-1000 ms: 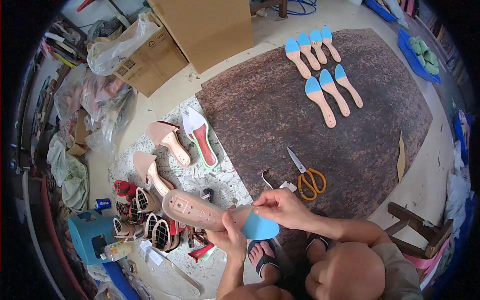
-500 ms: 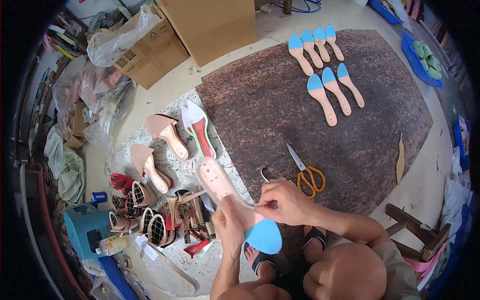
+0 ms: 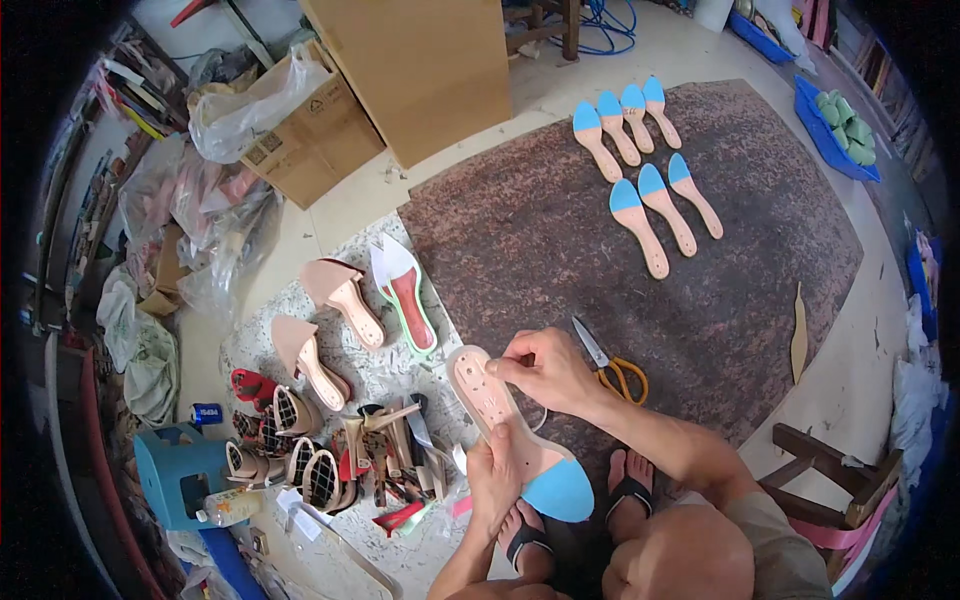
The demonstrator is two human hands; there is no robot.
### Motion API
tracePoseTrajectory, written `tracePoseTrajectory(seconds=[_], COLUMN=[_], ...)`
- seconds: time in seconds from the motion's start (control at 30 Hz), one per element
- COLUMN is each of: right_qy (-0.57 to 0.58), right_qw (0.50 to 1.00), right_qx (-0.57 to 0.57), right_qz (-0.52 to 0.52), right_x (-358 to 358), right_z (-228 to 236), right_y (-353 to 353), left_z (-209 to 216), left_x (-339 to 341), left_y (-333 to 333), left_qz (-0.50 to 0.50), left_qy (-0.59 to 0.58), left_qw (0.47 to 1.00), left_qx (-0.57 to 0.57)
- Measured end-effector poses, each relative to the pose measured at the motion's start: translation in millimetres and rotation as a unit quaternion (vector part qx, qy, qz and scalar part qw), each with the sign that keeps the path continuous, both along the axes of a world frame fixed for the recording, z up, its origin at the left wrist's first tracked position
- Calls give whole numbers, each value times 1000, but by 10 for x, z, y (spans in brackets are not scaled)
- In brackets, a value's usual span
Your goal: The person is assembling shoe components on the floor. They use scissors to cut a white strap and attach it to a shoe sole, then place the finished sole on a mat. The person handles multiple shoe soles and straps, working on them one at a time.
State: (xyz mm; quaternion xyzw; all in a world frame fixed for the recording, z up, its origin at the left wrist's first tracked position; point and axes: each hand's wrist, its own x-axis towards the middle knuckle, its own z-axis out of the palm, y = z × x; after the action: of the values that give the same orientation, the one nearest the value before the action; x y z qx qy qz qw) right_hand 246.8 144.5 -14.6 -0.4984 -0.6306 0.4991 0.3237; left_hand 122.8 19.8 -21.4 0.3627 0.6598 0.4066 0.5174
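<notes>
My left hand (image 3: 493,477) grips the middle of a tan shoe insole (image 3: 495,405) whose wide end is covered by a light-blue piece (image 3: 560,490). The insole points up and to the left. My right hand (image 3: 545,368) pinches its narrow heel end with the fingertips. Orange-handled scissors (image 3: 612,365) lie on the dark mat just right of my right hand. Several finished insoles with blue tips (image 3: 640,170) lie in rows at the mat's far side.
A dark speckled mat (image 3: 540,230) covers the floor ahead. Left of it lie pink sandals (image 3: 340,295), a red-lined sole (image 3: 410,300) and a heap of shoe parts (image 3: 330,450). Cardboard boxes (image 3: 420,70) stand behind. A wooden stool (image 3: 830,470) is at right.
The insole has swung from lying sideways to pointing up-left, and it now sits higher in my hands. My right hand has shifted from the blue end to the heel end.
</notes>
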Motion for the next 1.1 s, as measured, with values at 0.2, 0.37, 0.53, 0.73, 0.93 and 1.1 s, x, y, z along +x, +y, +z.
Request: tracePoseTrajectory(seconds=[0.2,0.37,0.53,0.73,0.93,1.1], right_qy=[111,216,56,2,163,327], right_qw=[991,973,979,967,976,928], right_qx=[64,-20,172,245,136,-168], right_qz=[39,74,96,73,46,65], right_x=[-59,-88,-50,42,99,426], right_z=[-43,13,256,407,413,238], right_y=[60,47,-69,-139,-132,-84], left_z=[17,113,79,-54,-19,234], left_x=[3,-23,-46,-304,-237,-246], left_y=[-5,-17,-26,-42,-80,125], left_qz=[-38,-99,-108,-199,-155,-166], left_qy=[-37,-49,-68,-227,-566,-7], left_qw=[999,994,992,952,805,980], left_qx=[10,17,13,-48,-89,107])
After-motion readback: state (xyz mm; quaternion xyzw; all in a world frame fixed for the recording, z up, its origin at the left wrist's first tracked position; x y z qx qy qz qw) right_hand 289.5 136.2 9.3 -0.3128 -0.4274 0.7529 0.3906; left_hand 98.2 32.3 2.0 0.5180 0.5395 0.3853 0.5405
